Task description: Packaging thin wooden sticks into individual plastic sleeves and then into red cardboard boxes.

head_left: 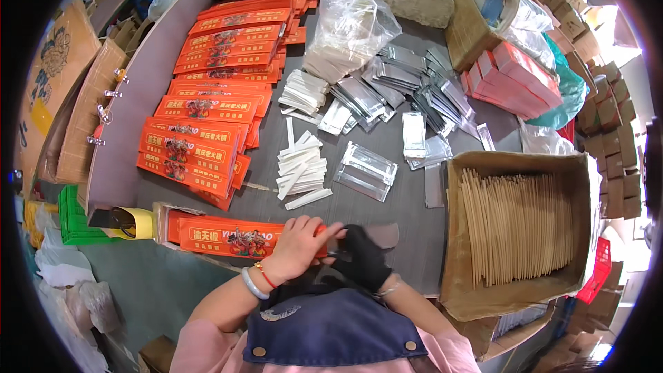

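Note:
My bare left hand (297, 244), with a red string bracelet and a pale bangle at the wrist, grips the right end of a flat red printed paper sleeve (224, 236) at the table's front edge. The sleeve's left end lies in a small cardboard holder (163, 225). Close beside it, my black-gloved right hand (362, 257) is curled with its fingers toward the sleeve's end. A blurred, greyish flat packet (387, 235) shows behind that glove; whether the hand holds it is hidden.
Stacks of red sleeves (200, 128) cover the left side. White paper strips (302, 169) and clear flat packets (366, 171) lie mid-table, below a plastic bag (345, 34). At right stands a carton (452, 297) of wooden chopsticks (518, 224), with pink packs (514, 76) beyond.

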`<state>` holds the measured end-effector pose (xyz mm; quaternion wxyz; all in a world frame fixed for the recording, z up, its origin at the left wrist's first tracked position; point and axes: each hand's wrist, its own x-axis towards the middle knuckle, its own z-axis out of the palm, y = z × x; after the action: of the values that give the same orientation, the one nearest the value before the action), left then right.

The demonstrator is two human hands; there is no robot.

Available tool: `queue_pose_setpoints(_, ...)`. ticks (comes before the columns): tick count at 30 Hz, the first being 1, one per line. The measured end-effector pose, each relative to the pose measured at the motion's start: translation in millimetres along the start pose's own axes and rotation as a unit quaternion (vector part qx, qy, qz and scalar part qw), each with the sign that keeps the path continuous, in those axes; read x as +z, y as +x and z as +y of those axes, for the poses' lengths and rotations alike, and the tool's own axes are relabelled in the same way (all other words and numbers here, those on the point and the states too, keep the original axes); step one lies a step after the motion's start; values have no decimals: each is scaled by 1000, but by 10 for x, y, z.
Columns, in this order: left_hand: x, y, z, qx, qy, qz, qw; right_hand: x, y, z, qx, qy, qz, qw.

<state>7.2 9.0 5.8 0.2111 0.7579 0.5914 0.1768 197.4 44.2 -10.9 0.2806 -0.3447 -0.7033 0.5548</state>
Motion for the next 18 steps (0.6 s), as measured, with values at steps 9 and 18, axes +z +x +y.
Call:
queue_pose_setpoints(9, -1159, 281, -438, 58, 147, -1, 987, -896, -143, -255, 16, -396, 83, 914)
queue_pose_setpoints(18, 157, -490, -272, -269, 39, 129, 954, -704, -192, -351, 3, -460, -19, 887)
